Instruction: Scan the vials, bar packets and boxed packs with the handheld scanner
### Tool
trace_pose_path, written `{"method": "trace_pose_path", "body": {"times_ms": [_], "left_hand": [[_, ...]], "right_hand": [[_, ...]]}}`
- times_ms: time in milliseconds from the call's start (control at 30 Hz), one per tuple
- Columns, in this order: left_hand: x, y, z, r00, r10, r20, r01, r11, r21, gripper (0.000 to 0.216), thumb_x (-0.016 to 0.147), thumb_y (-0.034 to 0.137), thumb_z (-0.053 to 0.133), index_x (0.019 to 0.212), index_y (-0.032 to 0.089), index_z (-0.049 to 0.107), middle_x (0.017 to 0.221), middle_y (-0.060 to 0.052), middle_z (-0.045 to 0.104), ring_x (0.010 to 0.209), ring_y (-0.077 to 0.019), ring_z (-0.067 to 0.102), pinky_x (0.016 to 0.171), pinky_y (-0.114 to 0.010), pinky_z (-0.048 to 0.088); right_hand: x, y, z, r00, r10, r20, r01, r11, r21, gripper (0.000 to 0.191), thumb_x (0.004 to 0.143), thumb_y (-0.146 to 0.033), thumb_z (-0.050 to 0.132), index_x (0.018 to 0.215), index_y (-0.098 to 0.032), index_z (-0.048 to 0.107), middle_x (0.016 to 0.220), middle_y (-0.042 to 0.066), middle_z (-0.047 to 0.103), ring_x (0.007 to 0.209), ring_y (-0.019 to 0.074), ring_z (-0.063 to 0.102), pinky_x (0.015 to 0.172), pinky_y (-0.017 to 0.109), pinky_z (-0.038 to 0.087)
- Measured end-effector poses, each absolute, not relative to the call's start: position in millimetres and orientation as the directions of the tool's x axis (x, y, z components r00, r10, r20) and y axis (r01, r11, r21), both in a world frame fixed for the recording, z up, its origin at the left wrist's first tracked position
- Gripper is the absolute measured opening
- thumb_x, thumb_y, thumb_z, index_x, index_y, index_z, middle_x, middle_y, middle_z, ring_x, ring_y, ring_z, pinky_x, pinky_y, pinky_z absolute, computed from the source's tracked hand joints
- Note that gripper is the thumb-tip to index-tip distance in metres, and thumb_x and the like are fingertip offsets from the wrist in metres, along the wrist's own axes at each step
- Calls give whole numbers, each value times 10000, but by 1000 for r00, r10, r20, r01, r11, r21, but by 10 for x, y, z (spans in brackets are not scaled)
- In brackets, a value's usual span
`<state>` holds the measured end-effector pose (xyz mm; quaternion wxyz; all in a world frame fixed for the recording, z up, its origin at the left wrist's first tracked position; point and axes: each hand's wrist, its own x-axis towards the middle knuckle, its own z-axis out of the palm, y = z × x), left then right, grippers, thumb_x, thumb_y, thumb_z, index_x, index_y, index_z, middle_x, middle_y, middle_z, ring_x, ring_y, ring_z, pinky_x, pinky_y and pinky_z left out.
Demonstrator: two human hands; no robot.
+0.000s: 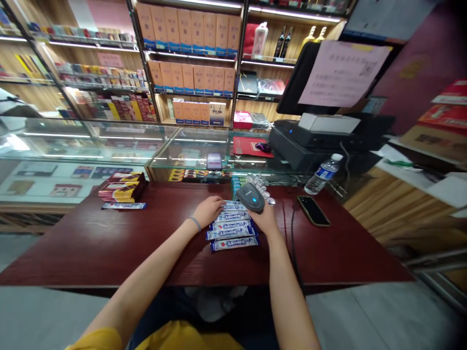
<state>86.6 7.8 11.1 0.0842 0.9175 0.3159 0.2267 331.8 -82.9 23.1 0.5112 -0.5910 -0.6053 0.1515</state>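
Observation:
Several blue and white candy bars (233, 228) lie side by side in a row on the dark red table (109, 248). My left hand (208, 210) rests on the far end of the row, fingers curled over the top bar. My right hand (264, 218) is closed around a grey handheld barcode scanner (250, 197), held just above the right end of the bars. The scanner's black cable (292, 233) runs down across the table toward me.
A black phone (314, 210) lies right of the scanner, a water bottle (323, 174) behind it. Stacked chocolate bars (122, 187) sit at the table's far left. A glass counter (120, 146), a till with monitor (317, 136) and stocked shelves (189, 63) stand beyond.

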Motion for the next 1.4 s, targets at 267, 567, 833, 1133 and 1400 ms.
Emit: {"method": "trace_pose_path", "body": {"times_ms": [267, 567, 833, 1133, 1400], "left_hand": [[1012, 155, 177, 782, 597, 179, 560, -799, 217, 269, 914, 228, 622, 1138, 204, 769, 1100, -140, 714, 1022, -269, 687, 913, -364, 553], [759, 99, 213, 670, 655, 349, 599, -755, 267, 290, 991, 234, 532, 1192, 220, 741, 1090, -117, 758, 1010, -237, 705, 926, -347, 553], [17, 189, 50, 334, 836, 434, 539, -548, 640, 315, 997, 356, 540, 1186, 223, 753, 1184, -64, 777, 1093, -239, 720, 1004, -368, 545], [-134, 272, -95, 102, 993, 56, 151, -71, 986, 432, 843, 449, 701, 1151, 156, 778, 896, -66, 800, 689, -186, 699, 651, -289, 547], [-50, 151, 35, 101, 989, -108, -209, 127, 970, 465, 728, 357, 836, 1123, 138, 725, 900, -69, 777, 710, -156, 696, 650, -250, 549]], "right_hand": [[3311, -817, 203, 214, 875, 434, 565, 251, -786, 563, 743, -338, 770, 1279, -219, 644, 1101, 89, 795, 1091, 323, 730, 996, 473, 567], [3292, -853, 231, 254, 851, 460, 569, 252, -782, 543, 748, -353, 760, 1263, -211, 661, 1112, 97, 796, 1006, 309, 752, 911, 430, 601], [3223, -845, 195, 286, 835, 470, 592, 232, -772, 589, 707, -360, 772, 1260, -231, 614, 1039, 91, 789, 1055, 336, 742, 913, 429, 592], [2973, -914, 312, -22, 953, 301, 729, 221, -648, 586, 747, -315, 744, 1311, -289, 584, 971, 37, 795, 860, 299, 769, 702, 320, 547], [2837, -964, 372, -120, 965, 234, 805, 233, -546, 653, 748, -255, 740, 1377, -266, 567, 1023, 77, 806, 899, 333, 782, 685, 308, 515]]}}
